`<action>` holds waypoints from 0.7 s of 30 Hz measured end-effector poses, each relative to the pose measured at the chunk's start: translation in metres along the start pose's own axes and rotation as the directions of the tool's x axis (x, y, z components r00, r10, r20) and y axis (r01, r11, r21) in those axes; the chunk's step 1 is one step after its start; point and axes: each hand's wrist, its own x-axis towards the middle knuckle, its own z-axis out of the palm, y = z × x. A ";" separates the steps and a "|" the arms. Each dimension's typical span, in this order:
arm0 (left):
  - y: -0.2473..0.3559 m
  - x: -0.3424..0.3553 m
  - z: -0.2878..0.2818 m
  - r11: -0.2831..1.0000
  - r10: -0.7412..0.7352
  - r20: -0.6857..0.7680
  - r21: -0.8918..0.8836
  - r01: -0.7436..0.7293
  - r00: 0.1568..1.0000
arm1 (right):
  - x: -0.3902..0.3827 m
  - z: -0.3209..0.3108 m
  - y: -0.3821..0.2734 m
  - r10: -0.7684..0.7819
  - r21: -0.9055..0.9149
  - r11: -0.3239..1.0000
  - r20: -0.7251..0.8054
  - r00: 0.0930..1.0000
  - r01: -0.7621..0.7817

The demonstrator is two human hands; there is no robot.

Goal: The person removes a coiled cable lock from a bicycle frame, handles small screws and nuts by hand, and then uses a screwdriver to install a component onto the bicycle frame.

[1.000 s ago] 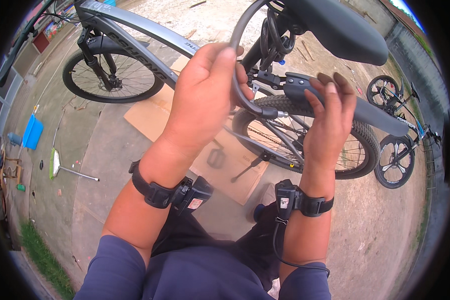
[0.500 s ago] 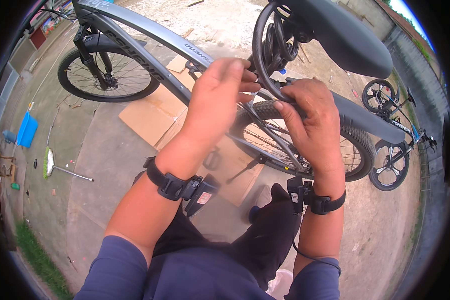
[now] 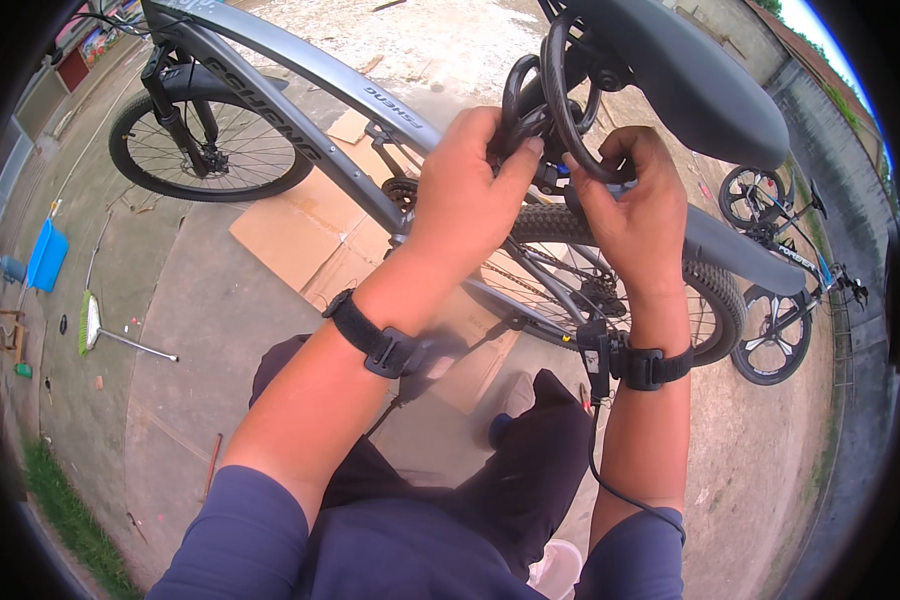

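Note:
A black coiled cable lock (image 3: pixel 562 95) hangs in loops below the black saddle (image 3: pixel 705 85) of a grey bicycle (image 3: pixel 300 135). My left hand (image 3: pixel 470 190) grips the near-left side of the coil, thumb in front and fingertips hidden behind the loops. On the other side, my right hand (image 3: pixel 638 205) has its fingers curled round the lowest part of a loop, with the thumb pressed toward it. Both hands are just above the rear tyre (image 3: pixel 555 222) and beside the black rear mudguard (image 3: pixel 740 255). A black strap circles each wrist.
Flattened cardboard (image 3: pixel 305 235) lies under the bicycle. At the right, a second, smaller bicycle (image 3: pixel 770 270) stands near a grey wall (image 3: pixel 830 120). A blue dustpan (image 3: pixel 47 255) and a broom (image 3: pixel 92 320) are on the ground at the left. A white bucket (image 3: pixel 558 568) is near my legs.
My left hand has moved right and turned, going from loosely spread fingers to a grip on the coil. My right hand has risen slightly, and the cable loop has shifted right.

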 end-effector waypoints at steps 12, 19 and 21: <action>-0.024 0.014 -0.016 0.870 -0.038 0.144 -0.483 0.104 0.989 | 0.010 0.017 0.028 0.036 0.204 0.978 0.038 0.999 -0.043; -0.022 0.017 -0.022 0.895 -0.059 0.178 -0.426 0.131 0.982 | 0.011 0.017 0.022 0.170 0.328 0.920 0.161 0.972 -0.215; -0.022 0.018 -0.024 0.868 -0.086 0.167 -0.470 0.156 0.982 | 0.013 0.019 0.019 0.142 0.380 0.906 0.146 0.979 -0.188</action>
